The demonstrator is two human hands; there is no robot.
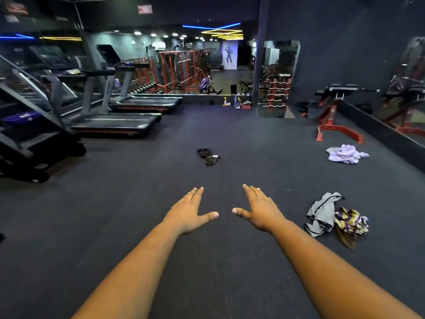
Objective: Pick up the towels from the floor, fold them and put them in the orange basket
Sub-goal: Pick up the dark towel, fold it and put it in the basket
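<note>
We have folded nothing yet: both hands, left hand (pixel 192 209) and right hand (pixel 259 209), hold fingers released and empty, while the grey towel (pixel 320 215), the patterned towel (pixel 350 221) beside it, the lilac towel (pixel 347 154) beyond it and the dark towel (pixel 208 156) lie on the floor (pixel 115 203), with no orange basket in view.

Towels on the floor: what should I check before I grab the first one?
1. Hands free: left hand and right hand are open, flat and hold nothing. Ok.
2. Towels in sight: grey towel and patterned towel lie crumpled together on the right; lilac towel farther off near the red bench; dark cloth straight ahead. Ok.
3. Path clear: the bare floor between the hands and the towels shows nothing in the way. Ok.
4. Hands at a towel: neither touches one yet. Not ok.
5. Orange basket: not in view. Cannot tell.
6. Treadmills stand well to the left, away from the towels. Ok.
</note>
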